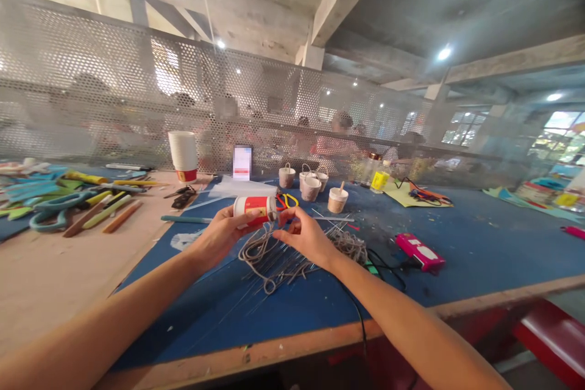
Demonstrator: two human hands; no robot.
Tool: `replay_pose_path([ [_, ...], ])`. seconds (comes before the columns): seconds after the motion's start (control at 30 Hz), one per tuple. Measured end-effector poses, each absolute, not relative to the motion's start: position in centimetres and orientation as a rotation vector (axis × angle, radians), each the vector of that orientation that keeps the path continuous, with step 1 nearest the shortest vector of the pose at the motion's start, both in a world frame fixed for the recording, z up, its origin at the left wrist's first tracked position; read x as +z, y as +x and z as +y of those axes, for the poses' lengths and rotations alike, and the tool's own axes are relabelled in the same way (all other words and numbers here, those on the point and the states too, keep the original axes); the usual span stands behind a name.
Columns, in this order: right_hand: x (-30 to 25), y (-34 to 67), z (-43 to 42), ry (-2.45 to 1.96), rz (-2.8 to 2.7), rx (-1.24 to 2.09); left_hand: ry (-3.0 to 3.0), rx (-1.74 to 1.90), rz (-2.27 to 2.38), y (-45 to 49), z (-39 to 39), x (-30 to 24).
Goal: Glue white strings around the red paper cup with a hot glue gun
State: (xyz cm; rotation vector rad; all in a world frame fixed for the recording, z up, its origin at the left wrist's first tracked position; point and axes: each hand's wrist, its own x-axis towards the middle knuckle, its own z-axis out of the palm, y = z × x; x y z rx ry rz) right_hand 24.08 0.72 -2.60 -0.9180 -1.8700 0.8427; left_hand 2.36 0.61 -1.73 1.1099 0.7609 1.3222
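My left hand [222, 230] is wrapped round a paper cup [254, 208] with a red and white print, held on its side above the blue table top [479, 244]. My right hand [305, 235] pinches at the cup's bottom end, where pale rope [256, 248] hangs down from it. The rope lies in loops below the cup, on top of several thin metal wires [292, 263]. Yellow-and-red scissors [287, 200] lie just behind the cup.
Several rope-wrapped cups [311, 186] stand behind, one with a stick [337, 198]. A stack of paper cups [183, 155] is at back left. A pink glue gun [419, 251] with black cable lies right. Tools and scissors [59, 205] lie left. A perforated screen [114, 85] with people behind it.
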Motion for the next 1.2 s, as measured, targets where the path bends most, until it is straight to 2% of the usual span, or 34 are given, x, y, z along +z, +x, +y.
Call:
replay_pose_path([
  [0.13,-2.5,24.4,1.0,-0.928,-1.922,0.624,1.126,1.294,0.772,2.4,0.6,-2.1],
  [0.53,-1.2,25.3,0.2,-0.860,-1.823,0.890,1.240,1.194,0.839,2.8,-0.1,-1.8],
  [1.2,-1.6,25.4,1.1,-0.811,-1.771,0.587,1.425,1.017,0.887,2.8,-0.2,-2.0],
])
